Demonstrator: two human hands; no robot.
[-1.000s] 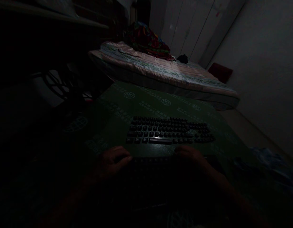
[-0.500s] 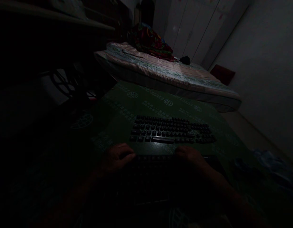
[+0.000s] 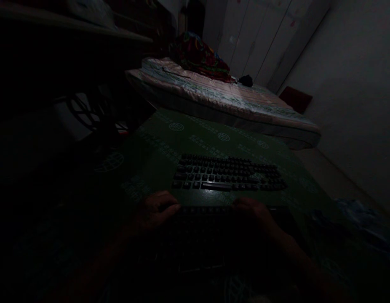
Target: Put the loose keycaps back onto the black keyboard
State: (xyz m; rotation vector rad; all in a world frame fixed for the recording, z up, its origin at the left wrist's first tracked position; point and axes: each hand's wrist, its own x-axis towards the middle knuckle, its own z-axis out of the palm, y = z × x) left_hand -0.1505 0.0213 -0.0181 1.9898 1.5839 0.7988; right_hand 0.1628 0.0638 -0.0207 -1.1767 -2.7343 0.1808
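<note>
A dark keyboard (image 3: pixel 198 231) lies close to me on the green surface, its lower part sunk in shadow. My left hand (image 3: pixel 158 208) is closed at its far left corner, thumb along the top edge. Farther right, my right hand (image 3: pixel 253 210) has its fingers curled over the far edge; the fingertips are hard to make out. Beyond both hands, loose black keycaps (image 3: pixel 217 171) are laid out in rows like a full keyboard, with a long space bar (image 3: pixel 216 186) in the front row.
The green printed tabletop (image 3: pixel 153 139) reaches back to a bed (image 3: pixel 220 92) with a red patterned blanket (image 3: pixel 201 54). A dark object (image 3: pixel 321 219) and a bluish cloth (image 3: pixel 359 214) are at the right. A wheeled metal stand (image 3: pixel 84 111) is at the left.
My right hand has shifted very slightly toward me at the keyboard's far edge. My left hand and the keycap rows stay where they were.
</note>
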